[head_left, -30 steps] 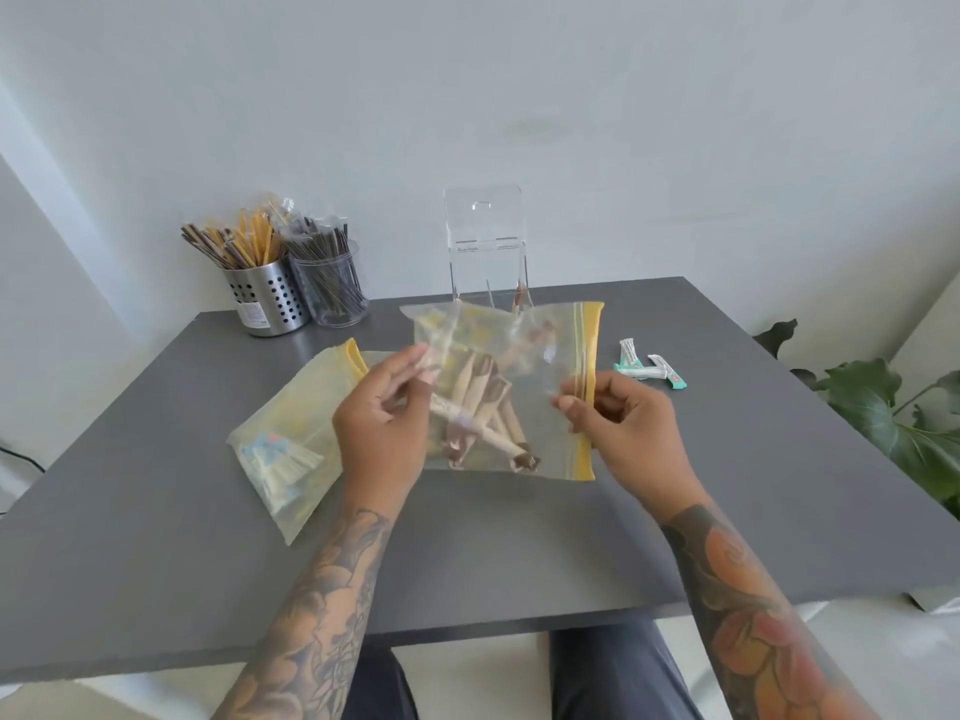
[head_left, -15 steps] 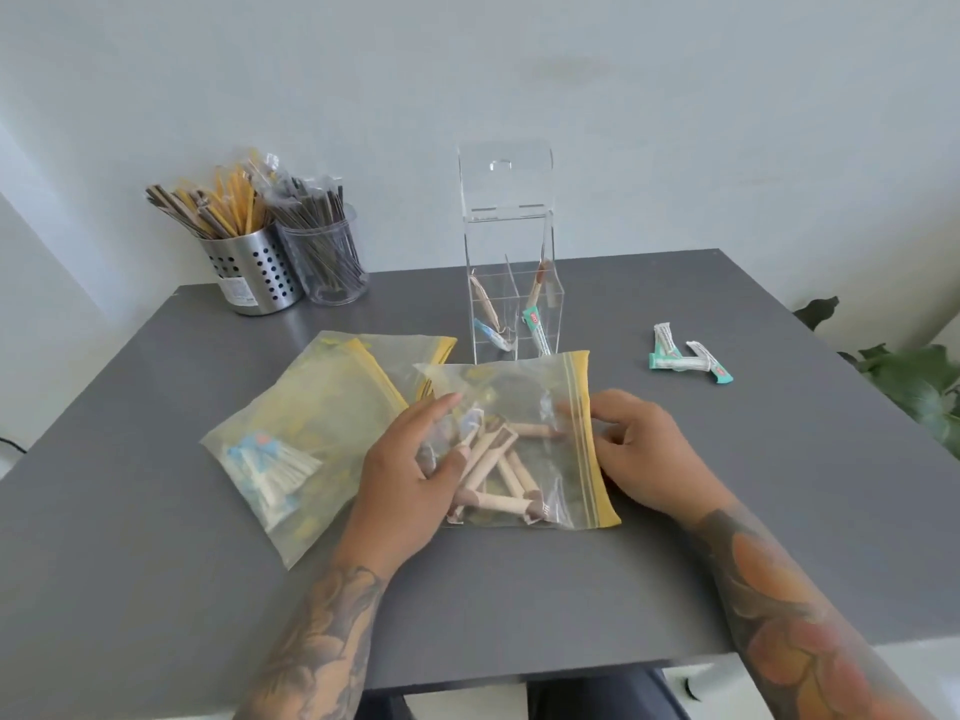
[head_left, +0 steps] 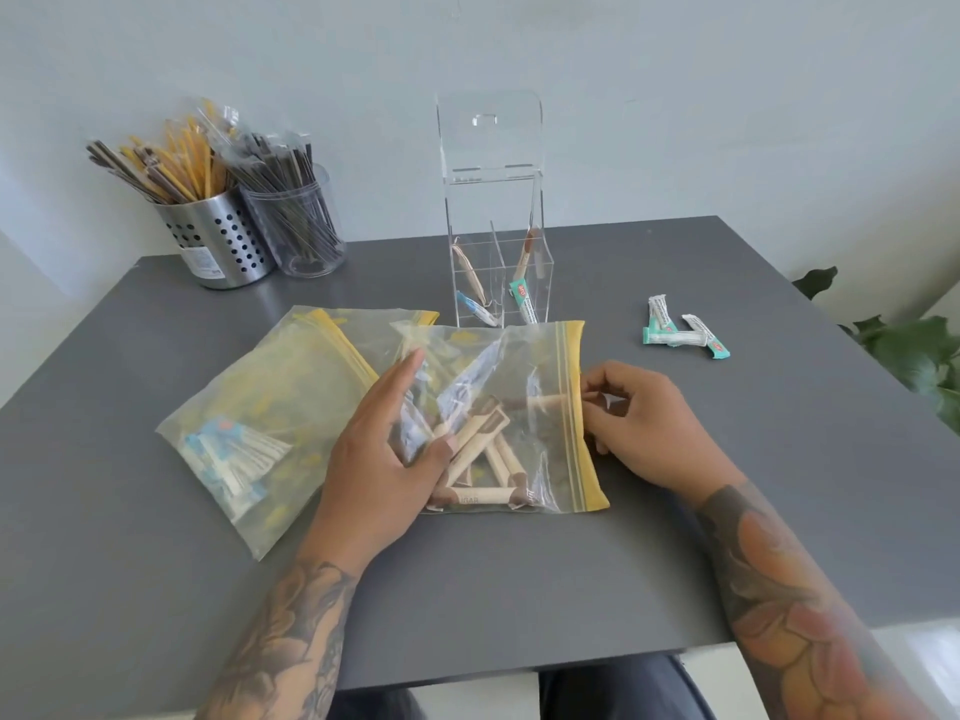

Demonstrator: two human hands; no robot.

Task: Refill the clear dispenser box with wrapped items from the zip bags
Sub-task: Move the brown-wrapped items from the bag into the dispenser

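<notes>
Now that the zip bag of brown sugar sticks (head_left: 498, 407) lies flat on the grey table (head_left: 727, 485), lowered since a second ago, left hand (head_left: 387, 449) presses it open-palmed; right hand (head_left: 636, 418) pinches the yellow seal. Clear dispenser box (head_left: 493, 210) stands just behind, nearly empty: opening comes next.

My left hand (head_left: 384, 454) covers the lower left part of the zip bag (head_left: 524, 407), hiding some brown sticks (head_left: 480, 446) beneath. The plant (head_left: 914, 356) runs off the frame's right edge. Print on the packets (head_left: 675, 330) at upper right is too small to read.
</notes>
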